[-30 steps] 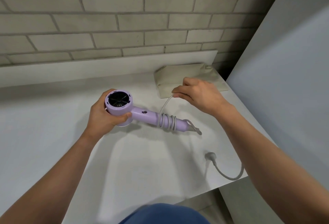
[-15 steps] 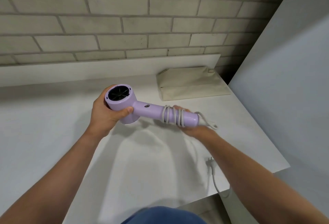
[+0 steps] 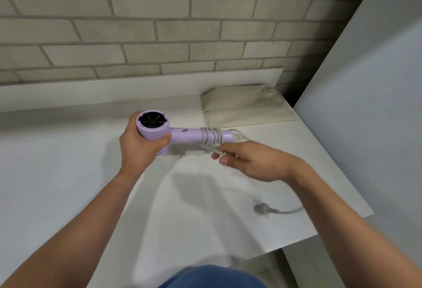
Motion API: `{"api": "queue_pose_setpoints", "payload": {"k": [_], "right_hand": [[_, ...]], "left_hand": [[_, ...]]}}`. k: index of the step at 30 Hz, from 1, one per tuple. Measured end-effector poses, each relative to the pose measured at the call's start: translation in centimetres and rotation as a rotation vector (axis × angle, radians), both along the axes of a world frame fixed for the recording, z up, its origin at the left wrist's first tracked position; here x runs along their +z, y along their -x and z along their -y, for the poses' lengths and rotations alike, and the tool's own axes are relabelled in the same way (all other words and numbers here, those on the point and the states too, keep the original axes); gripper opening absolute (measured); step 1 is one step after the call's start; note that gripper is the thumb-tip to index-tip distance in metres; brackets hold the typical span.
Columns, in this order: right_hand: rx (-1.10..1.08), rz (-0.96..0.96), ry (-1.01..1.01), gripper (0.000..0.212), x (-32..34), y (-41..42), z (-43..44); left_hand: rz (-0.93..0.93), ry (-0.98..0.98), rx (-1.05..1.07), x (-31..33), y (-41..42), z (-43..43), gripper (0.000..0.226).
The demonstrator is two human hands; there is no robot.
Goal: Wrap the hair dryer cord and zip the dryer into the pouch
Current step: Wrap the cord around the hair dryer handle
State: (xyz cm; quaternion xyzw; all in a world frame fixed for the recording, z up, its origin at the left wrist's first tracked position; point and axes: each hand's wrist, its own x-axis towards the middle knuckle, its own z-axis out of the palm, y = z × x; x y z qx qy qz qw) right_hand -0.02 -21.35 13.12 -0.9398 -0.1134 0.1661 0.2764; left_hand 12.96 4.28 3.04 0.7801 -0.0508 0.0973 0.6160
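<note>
My left hand (image 3: 141,146) grips the round head of a lilac hair dryer (image 3: 182,133), held level above the white counter with its handle pointing right. Several turns of grey cord (image 3: 211,135) circle the end of the handle. My right hand (image 3: 253,162) is just below and in front of the handle, fingers pinched on the cord. The loose end trails to the grey plug (image 3: 261,209), blurred, near the counter's right front. A beige fabric pouch (image 3: 246,104) lies flat at the back right corner.
The white counter (image 3: 68,173) ends at a front edge near my body and at a right edge beside a pale grey panel (image 3: 376,104). A low white upstand and a brick wall (image 3: 159,36) close the back.
My right hand has come out from under the handle toward me, carrying the cord round. The plug has slid right and further onto the counter. The dryer has tilted level.
</note>
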Motion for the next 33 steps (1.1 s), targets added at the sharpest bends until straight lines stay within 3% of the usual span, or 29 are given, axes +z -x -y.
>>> {"api": "queue_pose_setpoints", "payload": {"k": [4, 9, 16, 21, 26, 31, 33], "right_hand": [[-0.011, 0.174, 0.219, 0.023, 1.7, -1.4, 1.6], [-0.064, 0.486, 0.313, 0.042, 1.5, -3.2, 2.5], [-0.082, 0.671, 0.366, 0.051, 0.8, -4.2, 4.1], [-0.107, 0.654, 0.363, 0.05, 0.4, -4.9, 3.6], [-0.146, 0.647, 0.323, 0.051, -2.0, -5.1, 4.6], [-0.131, 0.599, 0.226, 0.041, -4.5, -3.9, 4.6], [-0.16, 0.476, 0.152, 0.028, -5.1, -2.8, 3.0]], "left_hand": [[0.023, -0.068, -0.09, -0.3, 0.2, 0.0, 0.071], [0.05, -0.105, -0.188, 0.1, 0.7, -0.1, 0.075], [-0.006, -0.039, -0.328, 0.6, 1.8, -1.6, 0.077], [-0.007, -0.06, -0.415, 1.3, 2.1, -2.0, 0.079], [0.032, 0.038, -0.394, 2.4, 2.7, -1.7, 0.075], [0.06, 0.142, -0.33, 2.7, 2.6, -1.7, 0.075], [0.049, 0.197, -0.277, 2.4, 2.5, -1.3, 0.075]]}}
